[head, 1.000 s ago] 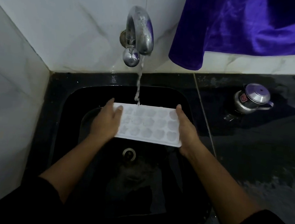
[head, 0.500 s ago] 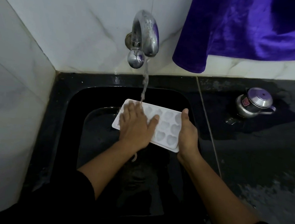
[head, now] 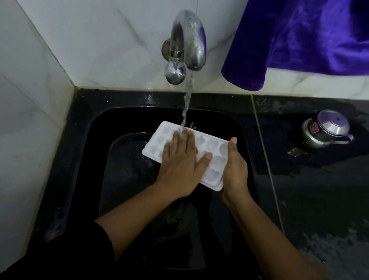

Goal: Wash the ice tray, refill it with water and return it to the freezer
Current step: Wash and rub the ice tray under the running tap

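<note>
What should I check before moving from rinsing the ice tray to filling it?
1. Tap running: ok, the stream lands on the tray's far edge.
2. Ice tray supported: ok, the right hand has a grip on its right end.
3. Tray top free: not ok, the left hand lies flat across it.
4. Tray level: not ok, it is tilted.
5. Tray over the sink: ok.
6. Pockets clean: cannot tell.

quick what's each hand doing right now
Left hand: open, palm flat on the ice tray, under the running water.
Right hand: closed on the tray's right end.
</note>
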`<state>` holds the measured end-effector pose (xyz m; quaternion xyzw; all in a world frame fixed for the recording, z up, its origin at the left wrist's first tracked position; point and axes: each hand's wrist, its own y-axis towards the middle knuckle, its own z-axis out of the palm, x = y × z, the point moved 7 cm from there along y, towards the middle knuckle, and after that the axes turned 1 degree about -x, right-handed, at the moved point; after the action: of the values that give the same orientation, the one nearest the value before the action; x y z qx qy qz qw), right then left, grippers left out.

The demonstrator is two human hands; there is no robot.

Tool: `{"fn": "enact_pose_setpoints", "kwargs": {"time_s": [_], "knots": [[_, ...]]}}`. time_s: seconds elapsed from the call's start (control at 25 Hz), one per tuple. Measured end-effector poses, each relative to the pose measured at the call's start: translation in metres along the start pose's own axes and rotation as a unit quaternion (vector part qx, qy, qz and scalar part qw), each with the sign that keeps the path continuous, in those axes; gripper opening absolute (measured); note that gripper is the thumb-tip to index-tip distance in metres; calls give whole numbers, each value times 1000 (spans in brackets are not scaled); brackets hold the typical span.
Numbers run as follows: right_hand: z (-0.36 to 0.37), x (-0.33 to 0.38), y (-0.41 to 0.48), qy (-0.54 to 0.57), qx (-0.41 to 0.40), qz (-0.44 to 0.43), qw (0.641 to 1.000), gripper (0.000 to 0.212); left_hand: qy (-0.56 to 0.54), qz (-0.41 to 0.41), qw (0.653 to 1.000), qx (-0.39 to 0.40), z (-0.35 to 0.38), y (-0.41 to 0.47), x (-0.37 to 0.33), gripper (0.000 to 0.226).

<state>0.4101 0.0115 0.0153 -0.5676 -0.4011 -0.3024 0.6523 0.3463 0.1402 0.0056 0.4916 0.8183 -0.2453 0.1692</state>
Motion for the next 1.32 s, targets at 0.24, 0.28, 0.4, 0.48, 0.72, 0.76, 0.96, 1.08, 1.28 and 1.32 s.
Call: {"fn": "enact_pose_setpoints", "kwargs": {"time_s": [0.24,0.28,0.4,0.48,0.72,0.76,0.96,1.08,1.28,1.32], "knots": [[-10,1,3,35,-32,11,999,54,19,-15,999,27,-1,-3,6,87],[-12,1,4,50,-43,19,998,54,25,21,999,38,7,-15,-6,87],[-15,3,4,42,-59,13,997,53,31,-10,999,1,2,-13,15,88],[-17,4,2,38,-71,3,997,51,43,-69,997,11,-3,-11,29,89],[-14,6,-1,41,-68,-3,997,51,49,-49,997,19,-4,-19,29,90],[-13,6,-2,34,-66,-12,997,52,52,-81,995,24,-7,-18,33,89],[-11,10,-3,40,-65,-19,997,51,39,-32,998,27,4,-33,4,91],[-9,10,-4,41,-58,-24,997,51,40,-130,990,26,-5,-17,32,94],[-7,5,0,47,-45,-4,998,52,35,-10,999,38,6,-37,-4,92],[-6,5,0,49,-41,1,998,51,34,-23,999,22,2,-29,6,90]]}}
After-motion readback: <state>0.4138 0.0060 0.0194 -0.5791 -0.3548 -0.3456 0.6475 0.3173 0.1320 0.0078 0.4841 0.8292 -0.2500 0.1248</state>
